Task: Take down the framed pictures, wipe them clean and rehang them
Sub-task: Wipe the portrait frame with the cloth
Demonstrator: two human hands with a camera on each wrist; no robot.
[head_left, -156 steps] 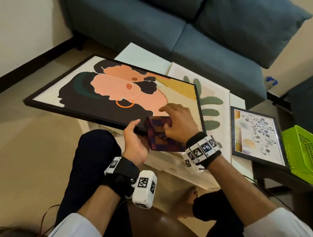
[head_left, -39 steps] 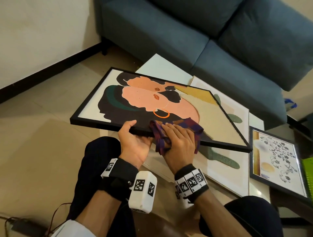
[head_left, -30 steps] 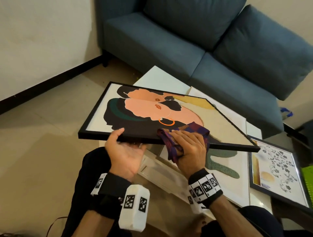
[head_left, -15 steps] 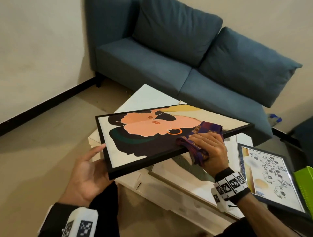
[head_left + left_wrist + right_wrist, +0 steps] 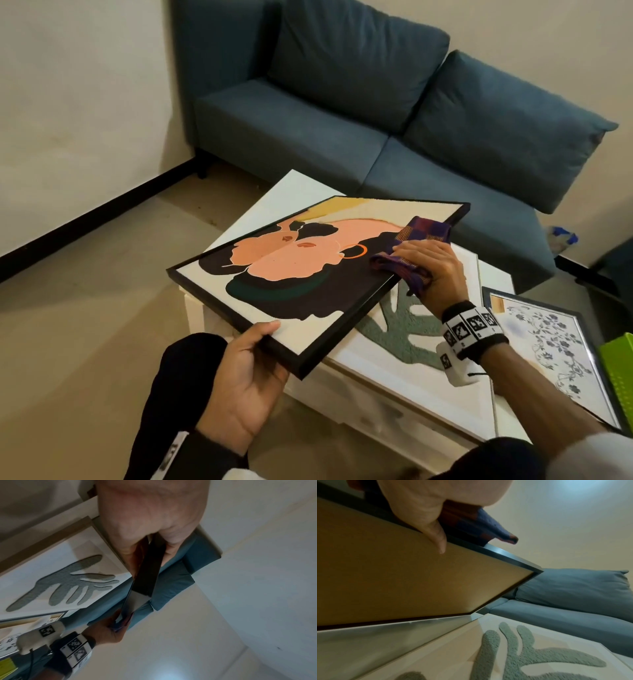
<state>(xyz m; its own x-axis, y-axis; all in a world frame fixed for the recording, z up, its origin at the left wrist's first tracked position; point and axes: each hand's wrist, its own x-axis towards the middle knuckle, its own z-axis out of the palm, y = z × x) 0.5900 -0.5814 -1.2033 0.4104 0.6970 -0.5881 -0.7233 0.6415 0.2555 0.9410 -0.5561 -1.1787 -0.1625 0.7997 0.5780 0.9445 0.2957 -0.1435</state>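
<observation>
Underneath, left hand (image 5: pixel 239 383) fingers hidden.

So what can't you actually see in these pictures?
- Head view: the leaf picture is partly covered by the lifted portrait frame.
- Head view: the floral picture is cut off by the right edge.
- Left wrist view: the left hand's fingertips are hidden behind the frame.

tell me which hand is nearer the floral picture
Right. The right hand, holding the cloth, is just left of the floral picture; the left hand is farther off.
</observation>
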